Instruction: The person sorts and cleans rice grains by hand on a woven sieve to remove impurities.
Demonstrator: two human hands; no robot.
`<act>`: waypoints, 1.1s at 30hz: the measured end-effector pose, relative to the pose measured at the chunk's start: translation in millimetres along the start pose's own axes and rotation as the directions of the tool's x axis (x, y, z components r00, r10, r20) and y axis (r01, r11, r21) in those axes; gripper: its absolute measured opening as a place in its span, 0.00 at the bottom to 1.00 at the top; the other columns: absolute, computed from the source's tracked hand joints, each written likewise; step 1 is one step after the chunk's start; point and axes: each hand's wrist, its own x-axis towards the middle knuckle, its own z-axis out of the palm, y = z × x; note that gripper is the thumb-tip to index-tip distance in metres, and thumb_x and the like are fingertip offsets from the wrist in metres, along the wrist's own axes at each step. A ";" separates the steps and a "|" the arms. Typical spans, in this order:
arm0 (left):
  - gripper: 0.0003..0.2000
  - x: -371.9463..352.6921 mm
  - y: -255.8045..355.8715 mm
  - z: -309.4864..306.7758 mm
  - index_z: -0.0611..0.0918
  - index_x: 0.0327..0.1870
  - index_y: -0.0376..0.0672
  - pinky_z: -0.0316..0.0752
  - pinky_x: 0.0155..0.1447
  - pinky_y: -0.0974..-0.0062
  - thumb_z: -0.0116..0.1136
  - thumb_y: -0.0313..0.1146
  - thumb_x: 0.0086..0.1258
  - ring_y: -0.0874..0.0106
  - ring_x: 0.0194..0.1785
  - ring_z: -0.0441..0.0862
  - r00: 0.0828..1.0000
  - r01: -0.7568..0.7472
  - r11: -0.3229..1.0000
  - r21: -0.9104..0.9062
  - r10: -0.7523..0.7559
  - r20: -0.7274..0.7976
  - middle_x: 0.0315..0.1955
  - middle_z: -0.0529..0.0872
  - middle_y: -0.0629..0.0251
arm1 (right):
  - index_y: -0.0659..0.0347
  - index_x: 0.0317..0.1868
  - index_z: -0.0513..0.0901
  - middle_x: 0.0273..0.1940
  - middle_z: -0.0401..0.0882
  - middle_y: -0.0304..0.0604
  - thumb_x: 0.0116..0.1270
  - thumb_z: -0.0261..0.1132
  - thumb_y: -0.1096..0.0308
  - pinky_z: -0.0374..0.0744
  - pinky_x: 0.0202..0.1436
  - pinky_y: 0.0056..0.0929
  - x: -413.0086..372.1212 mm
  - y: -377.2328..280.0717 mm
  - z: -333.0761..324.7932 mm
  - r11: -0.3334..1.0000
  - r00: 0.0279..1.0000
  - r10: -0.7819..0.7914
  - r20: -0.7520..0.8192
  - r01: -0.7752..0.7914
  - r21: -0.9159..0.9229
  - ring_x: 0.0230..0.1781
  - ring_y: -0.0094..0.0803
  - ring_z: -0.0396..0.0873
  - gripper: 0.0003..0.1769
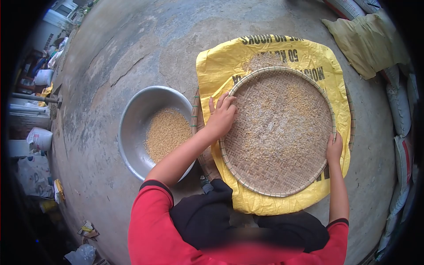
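Your left hand [221,115] lies flat and open on the tray [276,68] rim; your right hand [334,148] clasps the far rim. The tray sits between them on a sack [265,205]. Judged light, stiff and slightly springy. Loose grain [278,132] shifts, so grip the rims and hold level.

A round woven bamboo tray [282,176], covered with husked grain [278,123], is laid on a yellow printed sack [221,66] spread over concrete ground [132,44]. Its left rim is pressed by the left hand [221,117], fingers spread, while the right rim is gripped by the right hand [334,148]. Just beside the tray, a metal basin [132,115] holding golden grain is seen.
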 end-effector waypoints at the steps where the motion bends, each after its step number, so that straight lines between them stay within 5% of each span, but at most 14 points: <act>1: 0.07 -2.9 -0.3 -4.2 0.75 0.34 0.44 0.43 0.65 0.42 0.59 0.32 0.58 0.61 0.68 0.55 1.000 -0.013 0.999 -0.039 0.012 -0.026 0.56 0.69 0.64 | 0.68 0.51 0.72 0.44 0.74 0.57 0.68 0.51 0.63 0.71 0.50 0.39 0.6 1.8 1.0 1.000 1.000 -0.001 0.001 0.001 0.002 0.46 0.51 0.73 0.18; 3: 0.07 -4.9 -4.3 -15.7 0.74 0.34 0.43 0.48 0.66 0.46 0.59 0.31 0.58 0.60 0.66 0.58 0.998 -0.031 0.996 -0.078 0.027 -0.053 0.54 0.70 0.63 | 0.68 0.51 0.72 0.44 0.75 0.57 0.68 0.51 0.64 0.71 0.49 0.39 1.0 3.6 1.7 1.000 1.000 0.004 0.005 -0.004 -0.028 0.46 0.51 0.73 0.17; 5: 0.07 -7.8 -13.2 -27.4 0.74 0.33 0.40 0.60 0.64 0.60 0.58 0.25 0.56 0.59 0.61 0.66 0.994 -0.077 0.914 -0.398 0.041 -0.098 0.49 0.73 0.57 | 0.68 0.51 0.72 0.44 0.75 0.58 0.68 0.52 0.64 0.71 0.49 0.39 0.1 0.6 -0.3 1.000 1.000 0.006 0.008 -0.006 -0.027 0.46 0.51 0.73 0.17; 8: 0.07 -14.3 -16.8 -41.6 0.74 0.33 0.39 0.67 0.58 0.67 0.58 0.21 0.55 0.56 0.58 0.69 0.981 -0.051 0.959 -0.280 -0.005 -0.195 0.47 0.74 0.54 | 0.68 0.51 0.72 0.43 0.75 0.58 0.67 0.52 0.64 0.71 0.49 0.39 1.4 0.4 -1.8 1.000 1.000 0.013 0.024 -0.013 -0.007 0.46 0.51 0.73 0.17; 10: 0.06 -13.1 -18.1 -36.5 0.75 0.33 0.42 0.62 0.63 0.59 0.59 0.25 0.56 0.58 0.61 0.66 0.981 -0.055 0.964 -0.260 0.003 -0.196 0.50 0.73 0.57 | 0.68 0.50 0.72 0.43 0.75 0.58 0.67 0.52 0.64 0.71 0.49 0.39 1.9 2.8 0.6 1.000 0.999 0.023 0.038 -0.024 0.014 0.46 0.51 0.73 0.17; 13: 0.05 -4.9 -11.1 -20.1 0.77 0.33 0.50 0.36 0.68 0.41 0.61 0.33 0.58 0.59 0.70 0.54 0.998 -0.055 0.986 -0.155 0.048 -0.045 0.59 0.68 0.66 | 0.68 0.50 0.72 0.43 0.75 0.58 0.67 0.52 0.64 0.71 0.49 0.39 0.5 4.6 2.2 1.000 1.000 0.014 0.020 -0.015 0.011 0.46 0.51 0.73 0.17; 25: 0.05 13.7 -10.3 3.4 0.75 0.33 0.48 0.32 0.65 0.34 0.57 0.35 0.61 0.57 0.72 0.45 0.989 -0.132 0.988 0.079 0.125 0.083 0.63 0.61 0.64 | 0.68 0.49 0.73 0.42 0.76 0.58 0.68 0.52 0.63 0.72 0.47 0.39 -0.2 0.9 0.6 0.999 1.000 -0.005 -0.023 0.006 0.032 0.44 0.52 0.74 0.17; 28: 0.05 12.1 -8.1 -2.8 0.74 0.34 0.48 0.32 0.65 0.33 0.56 0.35 0.62 0.57 0.72 0.44 0.995 -0.035 0.995 -0.089 0.043 0.086 0.64 0.60 0.64 | 0.68 0.49 0.73 0.41 0.76 0.58 0.68 0.52 0.63 0.72 0.47 0.38 0.7 -0.1 -0.3 0.999 1.000 0.008 -0.016 -0.008 0.032 0.44 0.51 0.75 0.17; 33: 0.04 10.6 -8.3 -12.0 0.74 0.32 0.48 0.33 0.65 0.34 0.56 0.35 0.62 0.57 0.72 0.44 0.994 -0.039 0.998 -0.051 0.043 0.099 0.64 0.59 0.65 | 0.68 0.49 0.73 0.41 0.76 0.58 0.68 0.52 0.63 0.72 0.47 0.38 1.0 1.6 1.1 0.998 1.000 0.013 0.001 -0.013 0.054 0.44 0.52 0.75 0.17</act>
